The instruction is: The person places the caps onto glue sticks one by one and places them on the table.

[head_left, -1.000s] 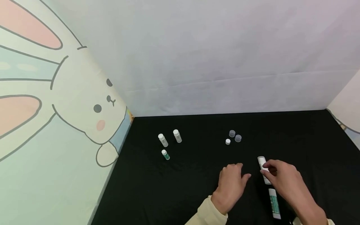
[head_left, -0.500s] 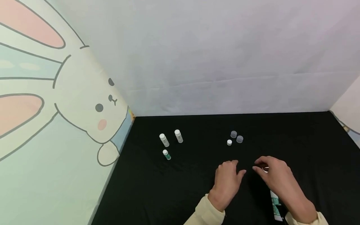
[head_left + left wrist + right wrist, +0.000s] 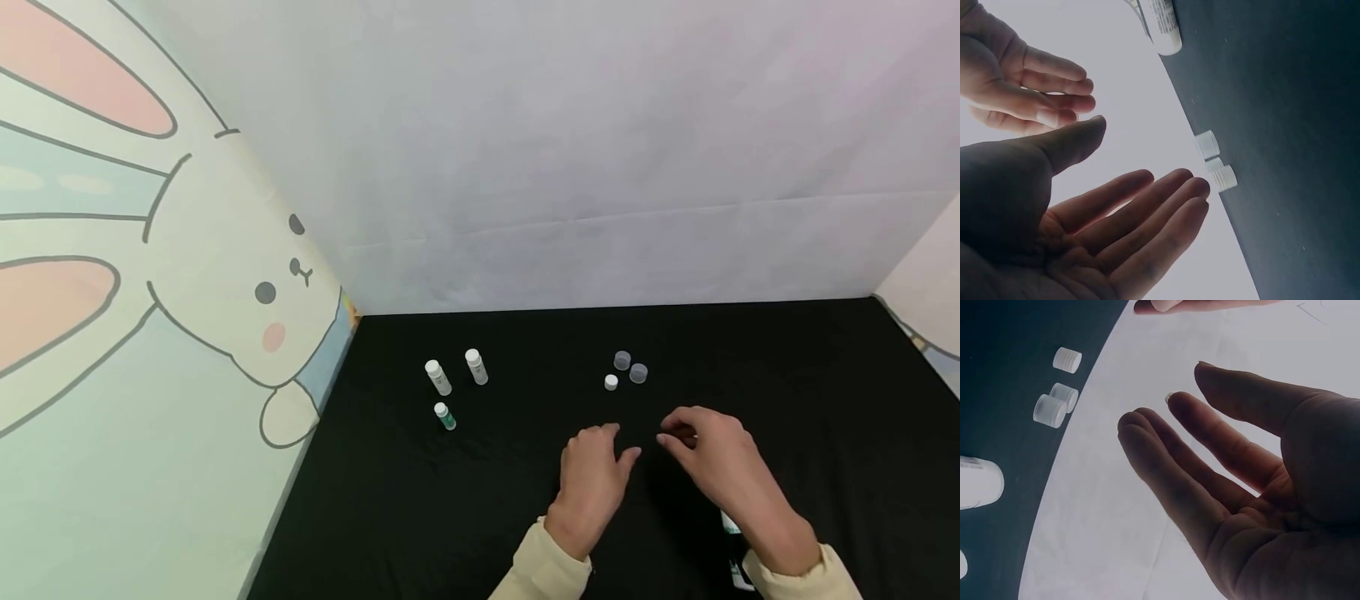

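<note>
My left hand (image 3: 594,475) hovers over the black cloth, holding nothing; in the left wrist view its fingers are extended and the thumb stands apart. To its right is my right hand (image 3: 717,454), also holding nothing, fingers gently bent and apart from the thumb in the right wrist view. Under the right forearm lies a green-and-white tube (image 3: 730,523), mostly covered. A white tube (image 3: 979,482) shows at the right wrist view's left edge; the right hand hides it in the head view. Beyond the hands sit a small white cap (image 3: 611,382) and two clear caps (image 3: 638,373) (image 3: 622,360).
Toward the table's left are two small white bottles (image 3: 438,377) (image 3: 476,367) and a smaller green one with a white top (image 3: 445,416). A pale cloth wall (image 3: 600,258) rises behind the black table (image 3: 525,533), and a rabbit-printed panel (image 3: 202,317) borders it on the left.
Both hands have shifted left and slightly away from the body. The right hand has moved off the white tube's side, and its forearm now covers more of the green-and-white tube.
</note>
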Tool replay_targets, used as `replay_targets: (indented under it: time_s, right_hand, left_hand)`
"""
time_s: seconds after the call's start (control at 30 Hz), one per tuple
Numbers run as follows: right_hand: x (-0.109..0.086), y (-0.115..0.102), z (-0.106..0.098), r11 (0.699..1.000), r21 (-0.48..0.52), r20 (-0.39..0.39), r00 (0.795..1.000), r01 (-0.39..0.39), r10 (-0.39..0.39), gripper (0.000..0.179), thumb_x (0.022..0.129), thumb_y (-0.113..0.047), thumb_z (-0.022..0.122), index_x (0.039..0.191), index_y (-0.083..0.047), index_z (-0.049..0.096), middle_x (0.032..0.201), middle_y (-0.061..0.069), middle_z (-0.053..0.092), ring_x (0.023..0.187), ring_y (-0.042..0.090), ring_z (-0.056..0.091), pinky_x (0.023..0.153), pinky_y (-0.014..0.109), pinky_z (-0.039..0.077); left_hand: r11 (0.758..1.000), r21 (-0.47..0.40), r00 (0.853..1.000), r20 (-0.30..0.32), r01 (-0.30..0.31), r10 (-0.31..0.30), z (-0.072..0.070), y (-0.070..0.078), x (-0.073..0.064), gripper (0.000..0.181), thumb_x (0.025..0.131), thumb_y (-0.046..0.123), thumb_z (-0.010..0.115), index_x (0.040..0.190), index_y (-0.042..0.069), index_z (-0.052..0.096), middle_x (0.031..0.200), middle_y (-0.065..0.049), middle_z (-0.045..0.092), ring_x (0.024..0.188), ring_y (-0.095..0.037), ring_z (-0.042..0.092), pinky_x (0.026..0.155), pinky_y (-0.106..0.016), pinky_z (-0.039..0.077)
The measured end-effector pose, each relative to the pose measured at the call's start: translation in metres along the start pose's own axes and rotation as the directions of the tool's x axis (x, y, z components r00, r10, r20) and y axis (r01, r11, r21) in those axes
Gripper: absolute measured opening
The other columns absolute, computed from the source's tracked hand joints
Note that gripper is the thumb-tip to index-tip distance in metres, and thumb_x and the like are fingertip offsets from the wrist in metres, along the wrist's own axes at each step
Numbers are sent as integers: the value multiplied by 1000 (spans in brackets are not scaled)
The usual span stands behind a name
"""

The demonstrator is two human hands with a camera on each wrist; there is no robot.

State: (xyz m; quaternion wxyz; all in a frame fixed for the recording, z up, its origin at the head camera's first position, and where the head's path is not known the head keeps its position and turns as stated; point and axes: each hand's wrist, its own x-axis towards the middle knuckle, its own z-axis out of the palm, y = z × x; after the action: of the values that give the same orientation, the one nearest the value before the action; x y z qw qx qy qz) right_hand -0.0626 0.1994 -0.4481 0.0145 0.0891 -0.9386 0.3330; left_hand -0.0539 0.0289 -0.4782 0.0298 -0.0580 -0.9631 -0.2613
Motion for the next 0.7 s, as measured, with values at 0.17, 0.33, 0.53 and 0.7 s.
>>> replay_targets:
  time_s: [0.17, 0.33, 0.53, 0.7]
  right_hand:
    - [3, -2, 1, 999, 23, -17, 1000, 27, -26, 8, 90, -1, 80, 97, 0, 76, 94, 14, 75, 81, 29, 74, 69, 49, 61]
    - [5, -6, 1, 1000, 17, -23, 999, 26, -26, 9, 90, -3, 81, 98, 0, 77, 95, 14, 75, 81, 28, 74, 68, 48, 60]
    - [9, -7, 3, 999, 3, -41, 998, 45, -44, 9, 89, -3, 83, 96, -2, 77, 93, 12, 75, 80, 27, 74, 68, 48, 60]
    - [13, -8, 4, 998, 2, -48, 997, 63, -63, 10, 89, -3, 83, 97, -1, 76, 92, 12, 75, 79, 26, 73, 68, 48, 60]
  left_hand:
    - [999, -32, 1000, -21, 18, -19, -3, -7, 2, 33, 94, 28, 83, 120, 9, 79, 115, -5, 79, 99, -16, 76, 82, -31, 62]
    - [998, -59, 998, -50, 22, -25, -6, -13, 2, 34, 95, 26, 83, 122, 6, 77, 117, -8, 78, 101, -18, 76, 83, -32, 62]
    - [996, -73, 996, -75, 49, -54, -9, -20, 4, 34, 94, 25, 83, 122, 6, 77, 119, -10, 78, 102, -20, 76, 83, -34, 62]
    - [993, -93, 993, -83, 77, -85, -12, -27, 7, 34, 95, 24, 83, 122, 5, 77, 120, -12, 78, 102, -22, 76, 83, -36, 63]
